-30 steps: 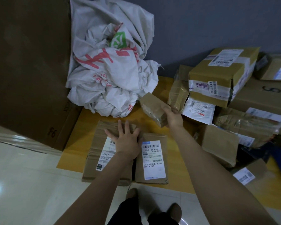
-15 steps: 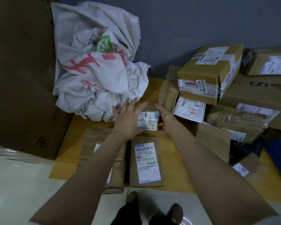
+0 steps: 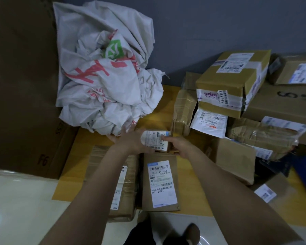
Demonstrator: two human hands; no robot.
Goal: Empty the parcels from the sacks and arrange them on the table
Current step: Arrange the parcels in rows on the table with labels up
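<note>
A small cardboard parcel [image 3: 155, 141] with a white label lies on the yellow table [image 3: 69, 177], between my two hands. My right hand [image 3: 179, 145] grips its right end, thumb on top. My left hand [image 3: 129, 140] lies against its left side with the fingers spread and straight, reaching toward the crumpled white sack [image 3: 106, 82] with red print at the back left. Two flat brown parcels lie side by side in front: one [image 3: 160, 183] with a barcode label, the other [image 3: 125, 188] partly under my left forearm.
A pile of brown boxes fills the right: a large taped box [image 3: 233, 82], a wrapped parcel [image 3: 183, 110], a white mailer [image 3: 208, 123], a plain box [image 3: 235, 160]. A big carton [image 3: 21, 85] stands left. The blue-grey wall is behind. The white floor and my shoes are below.
My right hand brought the small parcel from the pile down to the table, label up. My left hand left the flat parcel and came up against the small parcel.
</note>
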